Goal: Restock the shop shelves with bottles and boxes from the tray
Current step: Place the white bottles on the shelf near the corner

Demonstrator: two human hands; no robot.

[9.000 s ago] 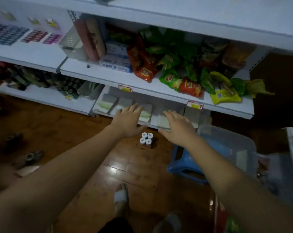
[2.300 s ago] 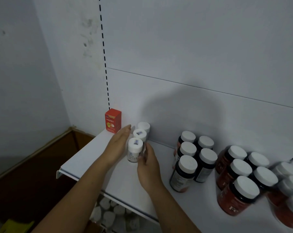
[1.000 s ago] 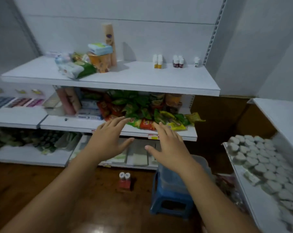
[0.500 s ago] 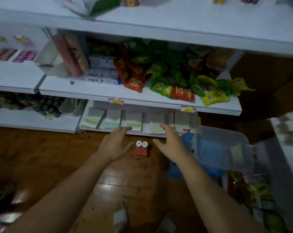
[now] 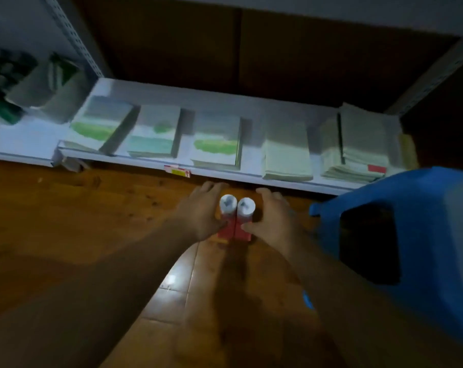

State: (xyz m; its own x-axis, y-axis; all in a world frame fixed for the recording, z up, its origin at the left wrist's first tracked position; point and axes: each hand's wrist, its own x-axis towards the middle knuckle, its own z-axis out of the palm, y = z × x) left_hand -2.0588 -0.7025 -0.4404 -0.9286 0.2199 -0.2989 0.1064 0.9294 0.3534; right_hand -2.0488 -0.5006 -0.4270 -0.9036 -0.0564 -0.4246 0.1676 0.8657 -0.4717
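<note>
Down on the wood floor (image 5: 92, 216), just in front of the btm shelf (image 5: 251, 177), sits what I'm after: two white-capped bottles (image 5: 228, 205) side by side, caps touching, each standing on one of two red boxes (image 5: 235, 232). My left hand (image 5: 198, 213) cups the left side of the stack, fingers (image 5: 213, 185) curved round the far side, thumb low by the box. My right hand (image 5: 274, 217) mirrors it, thumb tip on the right box. Both hands look wrapped on, but w/ the blur I can't tell how firm the squeeze is.

To lift this well, imo: grip the boxes, not the bottles, since the bottles only rest on top and prob. topple if the boxes tilt or spread. Press the boxes together so they act as one block, keep it level, rise slow. Mind the blue stool (image 5: 411, 235) close on my right and the shelf lip ahead.

Writing: nothing legible. Caps carry a dark mark, too smeared to read. A red-and-yellow price tag (image 5: 177, 171) hangs on the shelf edge, text unreadable. Flat packets (image 5: 216, 140) w/ green print lie in rows on the shelf, no brand readable.
</note>
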